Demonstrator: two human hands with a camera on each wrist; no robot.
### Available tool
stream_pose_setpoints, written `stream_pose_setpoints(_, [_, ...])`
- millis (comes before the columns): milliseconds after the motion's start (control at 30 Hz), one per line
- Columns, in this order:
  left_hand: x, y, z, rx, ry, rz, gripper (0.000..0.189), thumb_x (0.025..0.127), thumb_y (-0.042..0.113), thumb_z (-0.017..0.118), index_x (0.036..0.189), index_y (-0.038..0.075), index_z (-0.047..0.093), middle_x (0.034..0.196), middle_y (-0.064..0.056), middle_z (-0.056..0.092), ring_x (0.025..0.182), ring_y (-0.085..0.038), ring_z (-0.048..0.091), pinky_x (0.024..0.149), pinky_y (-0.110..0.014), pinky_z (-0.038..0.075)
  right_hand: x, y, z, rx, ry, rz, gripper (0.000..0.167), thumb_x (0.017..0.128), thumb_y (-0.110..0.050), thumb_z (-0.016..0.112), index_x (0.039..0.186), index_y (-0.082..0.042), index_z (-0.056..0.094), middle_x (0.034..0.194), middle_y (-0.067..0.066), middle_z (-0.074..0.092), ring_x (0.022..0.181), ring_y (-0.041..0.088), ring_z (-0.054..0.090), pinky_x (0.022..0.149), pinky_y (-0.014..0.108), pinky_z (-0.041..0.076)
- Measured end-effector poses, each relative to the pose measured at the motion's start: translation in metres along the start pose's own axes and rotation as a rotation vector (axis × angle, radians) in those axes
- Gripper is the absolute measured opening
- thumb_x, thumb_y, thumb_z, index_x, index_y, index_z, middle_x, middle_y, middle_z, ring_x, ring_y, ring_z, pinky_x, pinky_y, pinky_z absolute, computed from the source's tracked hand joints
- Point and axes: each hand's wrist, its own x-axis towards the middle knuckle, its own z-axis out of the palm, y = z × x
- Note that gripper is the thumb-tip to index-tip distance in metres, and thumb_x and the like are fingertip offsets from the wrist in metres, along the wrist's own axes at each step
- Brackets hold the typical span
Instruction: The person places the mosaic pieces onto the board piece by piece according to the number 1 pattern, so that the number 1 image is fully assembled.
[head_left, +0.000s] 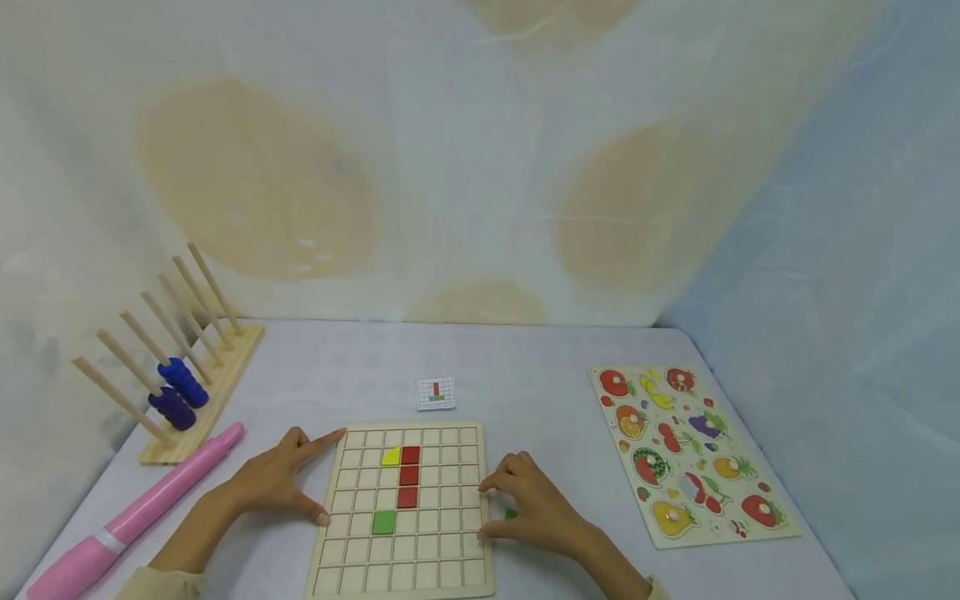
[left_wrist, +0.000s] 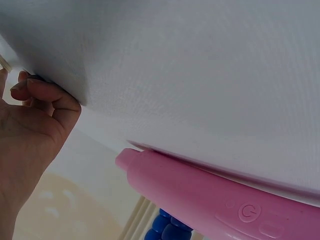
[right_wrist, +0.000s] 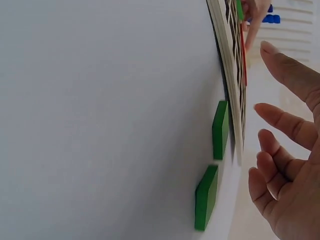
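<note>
A wooden grid board (head_left: pixel 442 546) lies flat on the table. Its cells hold a yellow piece (head_left: pixel 391 457) with a slanted corner, a column of red tiles (head_left: pixel 408 475) and one green tile (head_left: pixel 384 522). My left hand (head_left: pixel 273 475) touches the board's left side, index finger stretched to the far corner and thumb lower down. By the right edge is my right hand (head_left: pixel 536 508), its thumb and index finger spread apart with nothing held between them. Beneath it, two loose green tiles (right_wrist: pixel 206 197) lie beside the board; in the head view the hand mostly hides them.
Behind the board lies a small pattern card (head_left: pixel 437 393). At left are a wooden peg stand (head_left: pixel 217 387) with blue and purple beads and a long pink device (head_left: pixel 150 504) with a power symbol. A fruit puzzle board (head_left: pixel 690 458) lies at right.
</note>
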Motion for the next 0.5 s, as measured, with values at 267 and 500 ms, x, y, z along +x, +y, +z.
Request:
stream_pose_setpoints(267, [-0.001,-0.001,0.002,-0.008,-0.002,0.004,0.121,0.051,0.062,0.090,0.154,0.027,0.036,0.104,-0.006,0.037,0.075,-0.018,0.043,0.061,-0.030,0.034,-0.015,0.012,-0.007,0.015,0.002,0.048,0.049,0.068,-0.042,0.088,0.108,-0.017,0.073,0.093,-0.008,0.049,0.092,0.005,0.036,0.082,0.025,0.040])
stream_pose_setpoints(500, [-0.001,0.001,0.000,-0.003,-0.005,0.001,0.122,0.051,0.062,0.090,0.154,0.027,0.036,0.104,-0.006,0.037,0.075,-0.019,0.043,0.061,-0.030,0.034,-0.025,0.017,-0.008,0.020,-0.001,0.066,0.048,0.069,-0.042,0.088,0.107,-0.016,0.073,0.094,-0.009,0.048,0.092,0.005,0.035,0.082,0.024,0.040])
